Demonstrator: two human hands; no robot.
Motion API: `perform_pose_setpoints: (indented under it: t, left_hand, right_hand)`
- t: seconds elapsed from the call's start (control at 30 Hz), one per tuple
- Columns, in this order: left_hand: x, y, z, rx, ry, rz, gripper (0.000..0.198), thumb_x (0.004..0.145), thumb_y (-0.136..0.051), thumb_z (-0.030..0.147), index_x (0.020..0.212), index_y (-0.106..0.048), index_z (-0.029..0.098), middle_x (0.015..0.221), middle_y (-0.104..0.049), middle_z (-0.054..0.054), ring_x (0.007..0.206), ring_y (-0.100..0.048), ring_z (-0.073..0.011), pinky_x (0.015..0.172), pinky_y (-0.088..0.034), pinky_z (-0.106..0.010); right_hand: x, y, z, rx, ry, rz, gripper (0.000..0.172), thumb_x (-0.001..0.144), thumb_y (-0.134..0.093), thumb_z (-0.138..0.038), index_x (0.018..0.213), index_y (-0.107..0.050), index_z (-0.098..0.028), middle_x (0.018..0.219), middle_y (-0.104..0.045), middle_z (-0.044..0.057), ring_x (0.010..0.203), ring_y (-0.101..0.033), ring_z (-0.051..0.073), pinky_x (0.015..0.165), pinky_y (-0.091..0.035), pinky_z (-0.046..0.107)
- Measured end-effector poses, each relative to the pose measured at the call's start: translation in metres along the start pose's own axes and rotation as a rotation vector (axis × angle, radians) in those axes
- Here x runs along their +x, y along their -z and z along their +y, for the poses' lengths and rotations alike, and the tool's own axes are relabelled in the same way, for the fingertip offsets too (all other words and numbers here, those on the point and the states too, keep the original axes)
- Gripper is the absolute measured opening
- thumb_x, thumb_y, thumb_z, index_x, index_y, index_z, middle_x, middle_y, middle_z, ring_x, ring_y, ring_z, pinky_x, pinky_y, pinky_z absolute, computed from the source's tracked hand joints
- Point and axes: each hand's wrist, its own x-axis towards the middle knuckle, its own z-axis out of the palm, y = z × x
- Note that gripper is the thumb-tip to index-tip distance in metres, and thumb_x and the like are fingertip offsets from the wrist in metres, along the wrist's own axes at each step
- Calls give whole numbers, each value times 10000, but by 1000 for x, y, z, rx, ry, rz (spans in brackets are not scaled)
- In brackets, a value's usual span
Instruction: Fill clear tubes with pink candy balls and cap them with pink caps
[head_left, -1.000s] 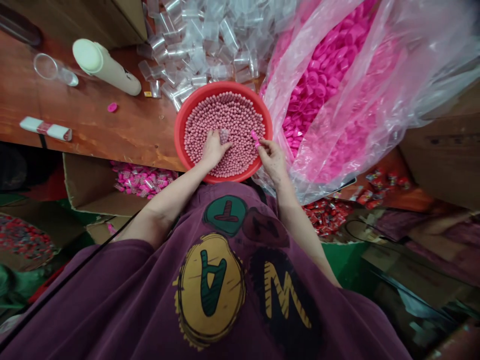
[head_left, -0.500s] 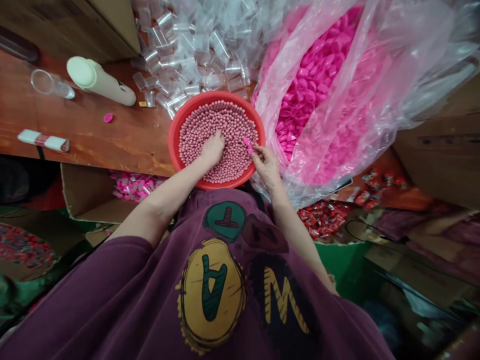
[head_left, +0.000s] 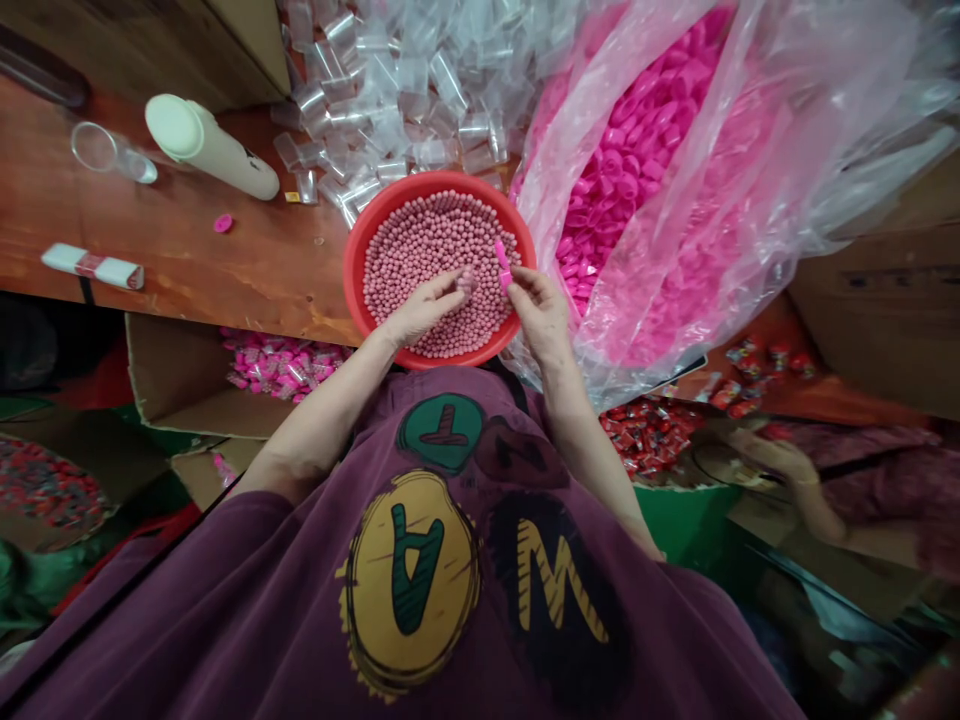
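Note:
Over the red basin [head_left: 355,285], which is filled with small round pink beads [head_left: 420,245], both my hands are at work. My left hand [head_left: 427,308] is closed in a pinch on what looks like a small clear cup [head_left: 466,280] with pink beads in it; its walls are hard to make out. At the basin's right rim, my right hand [head_left: 541,308] holds a bright pink flip cap [head_left: 504,268] between thumb and fingers, its lid raised. The cup and the cap are close together but apart.
Many clear plastic cups [head_left: 420,90] lie behind the basin. A clear bag [head_left: 600,80] of pink caps [head_left: 637,150] stands at the right. A pale bottle [head_left: 217,150] and one pink cap [head_left: 223,223] are at left. An open carton [head_left: 165,390] sits below. Another person's arm [head_left: 817,500] shows at right.
My left hand has risen out of the beads and moved right, towards the pink cap. My right hand has lifted and turned the cap more upright. Another person's arm has come into view.

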Motion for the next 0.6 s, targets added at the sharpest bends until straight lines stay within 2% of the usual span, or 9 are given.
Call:
perform_pose_setpoints:
  t: [0.1,0.23,0.4,0.47,0.6]
  left_hand:
    - [-12,-7,20,-216,119,-58,562,986,-639,517,1444,-657,190,1358,-774,-165,1259,-766,-304,1024,-630,-447]
    - [-16,-15,36,-307,183,-35,447,1005,-535,410,1358,-661,166,1165,-807,-159,1081,-797,-295,873,-643,-424]
    - [-16,-22,37,-328,207,-25,327,999,-461,425,1099,-650,177,923,-729,-114,740,-686,-234,737,-584,-422]
    - [-17,-24,35,-301,202,-15,290,995,-467,421,1046,-628,186,900,-703,-103,750,-672,-230,753,-580,-420]
    - [-17,-26,32,-269,200,37,322,1028,-462,434,1078,-643,172,944,-719,-116,896,-723,-261,794,-600,-412]
  right_hand:
    - [3,-6,-27,-33,76,-51,663,921,-705,-839,1298,-755,-296,1301,-801,80,1167,-761,262,1102,-642,528]
    - [0,-10,-57,-128,169,-104,568,996,-662,-788,1277,-780,-308,1259,-799,57,1185,-749,261,1107,-639,513]
    - [-6,-10,-73,-272,284,-158,459,1069,-620,-692,1241,-796,-306,1190,-786,46,1132,-734,245,1069,-632,493]
    - [-6,-10,-75,-334,321,-192,382,1091,-622,-614,1206,-805,-300,1158,-783,47,1101,-730,239,1053,-628,485]
    - [-4,-7,-76,-408,381,-254,260,1100,-628,-452,1136,-815,-275,1111,-781,62,1056,-727,240,1015,-626,466]
